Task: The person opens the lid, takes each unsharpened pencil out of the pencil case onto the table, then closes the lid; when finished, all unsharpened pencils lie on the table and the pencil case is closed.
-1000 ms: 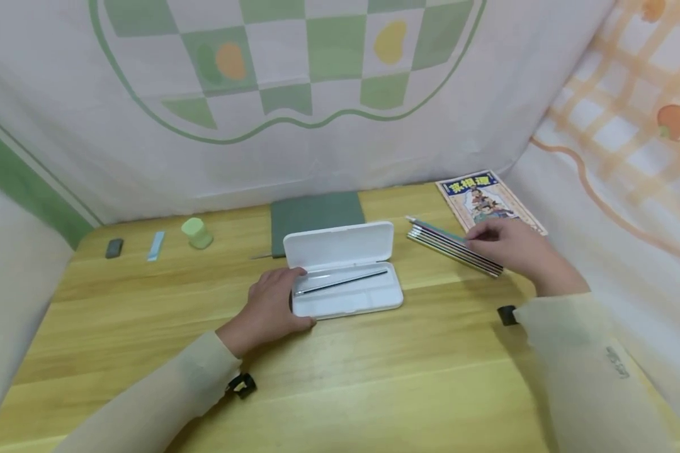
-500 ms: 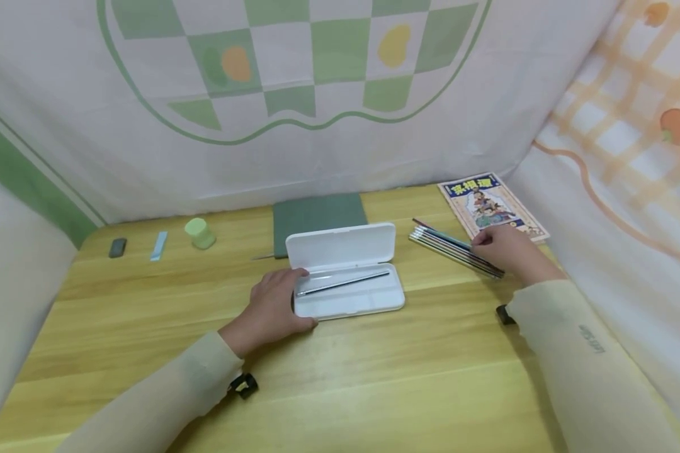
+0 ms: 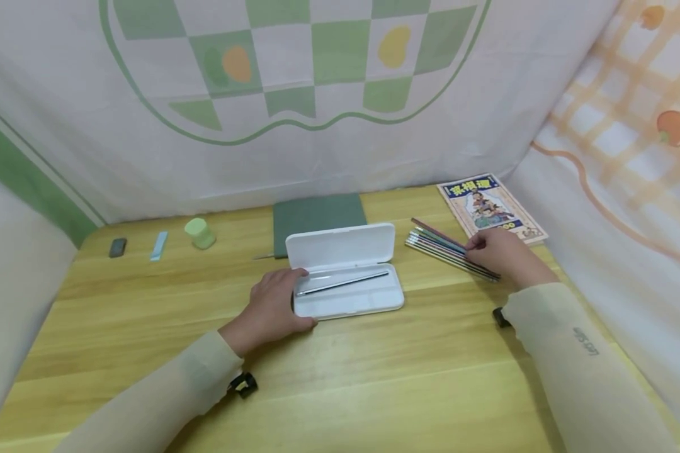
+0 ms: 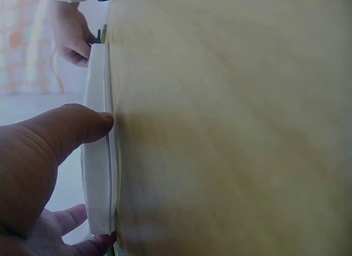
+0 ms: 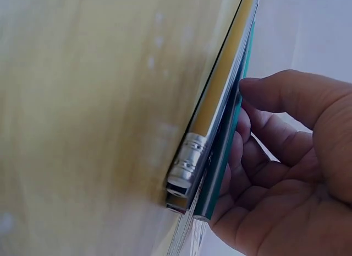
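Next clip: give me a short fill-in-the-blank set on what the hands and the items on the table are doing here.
1. The white pencil case lies with its lid ____.
2. Inside the case lies a single dark ____.
3. The left hand grips the case's ____ end.
4. The right hand touches the row of pencils lying just in front of the ____ with the illustrated cover.

Missing words: open; pencil; left; book
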Tool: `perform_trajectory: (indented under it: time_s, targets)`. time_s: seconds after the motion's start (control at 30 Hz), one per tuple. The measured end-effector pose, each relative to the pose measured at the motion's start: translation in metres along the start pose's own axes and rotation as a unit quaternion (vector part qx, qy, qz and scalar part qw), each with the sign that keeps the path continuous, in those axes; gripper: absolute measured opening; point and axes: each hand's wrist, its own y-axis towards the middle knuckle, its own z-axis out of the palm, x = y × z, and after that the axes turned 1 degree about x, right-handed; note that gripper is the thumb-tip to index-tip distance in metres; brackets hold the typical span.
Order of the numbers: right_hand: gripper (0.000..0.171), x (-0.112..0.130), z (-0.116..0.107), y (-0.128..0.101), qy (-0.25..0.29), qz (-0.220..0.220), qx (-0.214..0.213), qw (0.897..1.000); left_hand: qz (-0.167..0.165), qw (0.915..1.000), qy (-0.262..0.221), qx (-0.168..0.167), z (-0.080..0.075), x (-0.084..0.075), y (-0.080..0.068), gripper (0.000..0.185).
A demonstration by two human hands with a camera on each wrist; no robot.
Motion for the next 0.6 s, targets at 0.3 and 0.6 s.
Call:
perform_trajectory:
  time_s: [0.3,0.6]
  targets:
    - [0.025,0.007,0.002,0.001,-0.006,-0.014,-0.032,0.999,-0.002,1.0,-0.001,0.001,0.001,0.0,0.0,0.093]
    - [0.019,0.066,0.026,-0.007,0.061,-0.097,-0.007,0.993,0.0,1.0,0.0,0.001,0.0,-0.001,-0.002,0.093]
